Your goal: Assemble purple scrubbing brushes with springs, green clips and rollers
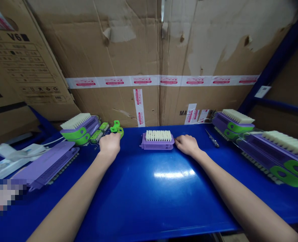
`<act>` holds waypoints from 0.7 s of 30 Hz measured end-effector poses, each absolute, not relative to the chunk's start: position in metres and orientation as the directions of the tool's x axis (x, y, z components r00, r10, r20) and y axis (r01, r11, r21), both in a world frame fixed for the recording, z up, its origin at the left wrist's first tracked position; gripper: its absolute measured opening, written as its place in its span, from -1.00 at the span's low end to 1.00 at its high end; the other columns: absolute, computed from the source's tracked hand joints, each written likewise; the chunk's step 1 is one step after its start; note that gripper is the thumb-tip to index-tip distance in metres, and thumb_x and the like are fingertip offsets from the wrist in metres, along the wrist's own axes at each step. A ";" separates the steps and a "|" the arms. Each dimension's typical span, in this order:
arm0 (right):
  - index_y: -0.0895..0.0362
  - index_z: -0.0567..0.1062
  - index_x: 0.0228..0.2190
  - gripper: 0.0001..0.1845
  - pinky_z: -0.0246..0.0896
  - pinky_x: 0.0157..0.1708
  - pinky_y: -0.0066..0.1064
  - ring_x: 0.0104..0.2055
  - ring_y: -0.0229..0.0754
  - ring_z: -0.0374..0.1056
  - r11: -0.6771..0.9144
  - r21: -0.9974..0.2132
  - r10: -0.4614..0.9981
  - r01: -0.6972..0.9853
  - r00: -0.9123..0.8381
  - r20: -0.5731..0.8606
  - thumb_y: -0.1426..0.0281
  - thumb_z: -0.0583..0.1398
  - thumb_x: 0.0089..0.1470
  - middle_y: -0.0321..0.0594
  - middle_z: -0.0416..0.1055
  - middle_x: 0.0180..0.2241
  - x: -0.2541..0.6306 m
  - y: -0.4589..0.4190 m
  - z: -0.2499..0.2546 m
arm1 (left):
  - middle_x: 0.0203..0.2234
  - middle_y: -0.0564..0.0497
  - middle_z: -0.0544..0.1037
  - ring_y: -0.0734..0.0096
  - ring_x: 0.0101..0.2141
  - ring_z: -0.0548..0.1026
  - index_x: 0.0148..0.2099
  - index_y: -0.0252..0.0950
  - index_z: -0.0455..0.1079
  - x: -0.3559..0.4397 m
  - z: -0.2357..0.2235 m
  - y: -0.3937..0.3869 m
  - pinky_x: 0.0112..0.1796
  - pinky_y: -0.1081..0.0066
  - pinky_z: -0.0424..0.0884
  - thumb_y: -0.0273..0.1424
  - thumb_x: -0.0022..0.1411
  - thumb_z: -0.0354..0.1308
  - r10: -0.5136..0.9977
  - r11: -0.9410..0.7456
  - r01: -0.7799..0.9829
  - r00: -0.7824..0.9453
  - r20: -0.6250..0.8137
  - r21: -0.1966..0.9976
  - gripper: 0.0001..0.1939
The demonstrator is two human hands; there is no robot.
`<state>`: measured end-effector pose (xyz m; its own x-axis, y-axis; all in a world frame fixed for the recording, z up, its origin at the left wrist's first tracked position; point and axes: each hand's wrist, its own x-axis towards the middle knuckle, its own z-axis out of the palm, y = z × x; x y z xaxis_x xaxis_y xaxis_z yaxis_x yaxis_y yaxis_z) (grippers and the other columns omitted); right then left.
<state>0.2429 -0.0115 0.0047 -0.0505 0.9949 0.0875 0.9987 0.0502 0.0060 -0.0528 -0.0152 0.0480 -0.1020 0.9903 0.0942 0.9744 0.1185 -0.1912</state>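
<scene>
- Two bare hands over a blue tabletop (138,196), and the thing in the middle is a purple brush head (156,146), lying between them toward the back, cream bristles (159,135) facing up.
- Right hand (187,144) is at the brush head's right end, fingers curled with the tips pointing at it. Can't tell whether they're actually touching or just beside it.
- Left hand (110,145) is folded over by some green plastic pieces (117,126). Fingers look curled, but the tips are hidden, so no idea if it's pinching one.
- Weight-wise, I'd guess the brush head is light enough for one hand. The body looks like hard, stiff plastic, so a normal squeeze shouldn't bend it.
- Bristles look dense and a bit springy imo. They'd probably squash under your fingers, so not a great handle.
- Best hold, I reckon: thumb and fingers across the long purple sides, below the bristles. Smooth plastic on a shiny top could skid if you only poke one end.
- Go easy on the little tab (140,146) at the left end. It's thin and looks like the bit most likely to snap.
- Green pieces look small and fairly rigid; pinch them by a rim.
</scene>
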 end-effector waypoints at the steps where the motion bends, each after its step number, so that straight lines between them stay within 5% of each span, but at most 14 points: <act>1: 0.09 0.57 -0.38 -0.55 0.17 -0.39 -0.35 -0.21 0.04 0.46 0.049 0.007 0.995 0.999 -0.050 0.087 0.25 -0.08 0.17 -0.04 0.54 -0.29 0.243 -0.011 0.005 | -0.21 -0.34 0.51 0.04 -0.19 0.52 -0.15 -0.40 0.42 -0.050 0.049 -0.016 -0.26 0.21 0.40 -0.63 0.08 -0.15 0.992 0.108 0.967 -0.090 0.088 -0.232 -0.62; 13: 0.11 0.55 -0.42 -0.56 0.02 -0.47 -0.40 -0.29 -0.04 0.46 0.031 -0.011 0.991 0.999 -0.030 0.132 0.25 -0.07 0.19 -0.07 0.54 -0.34 0.245 -0.010 0.002 | -0.30 -0.29 0.54 0.01 -0.23 0.54 -0.02 -0.41 0.36 -0.036 0.043 -0.016 -0.31 0.22 0.41 -0.60 0.19 -0.19 0.988 -0.018 0.959 0.061 0.142 -0.283 -0.61; 17: 0.14 0.49 -0.56 -0.53 -0.11 -0.54 -0.41 -0.48 -0.19 0.37 0.081 -0.066 0.895 0.995 -0.044 0.444 0.25 -0.06 0.21 -0.13 0.49 -0.51 0.240 -0.017 0.013 | -0.32 -0.28 0.55 0.01 -0.25 0.55 0.03 -0.40 0.32 -0.036 0.040 -0.015 -0.34 0.24 0.40 -0.59 0.19 -0.18 0.983 -0.048 0.957 0.097 0.158 -0.286 -0.59; 21: 0.13 0.36 -0.69 -0.52 -0.10 -0.56 -0.37 -0.60 -0.28 0.19 0.508 0.035 0.495 0.861 -0.325 0.806 0.33 -0.02 0.22 -0.24 0.31 -0.68 0.206 -0.066 0.039 | -0.32 -0.29 0.55 0.02 -0.25 0.55 0.00 -0.42 0.35 -0.033 0.036 -0.015 -0.34 0.24 0.40 -0.60 0.20 -0.20 0.978 -0.090 0.952 0.141 0.157 -0.293 -0.59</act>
<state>0.2058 -0.0664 0.0391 -0.3251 0.4951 0.8057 0.8605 0.5082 0.0349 -0.0333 -0.0153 0.0357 0.1408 0.9776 0.1566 0.9517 -0.0901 -0.2934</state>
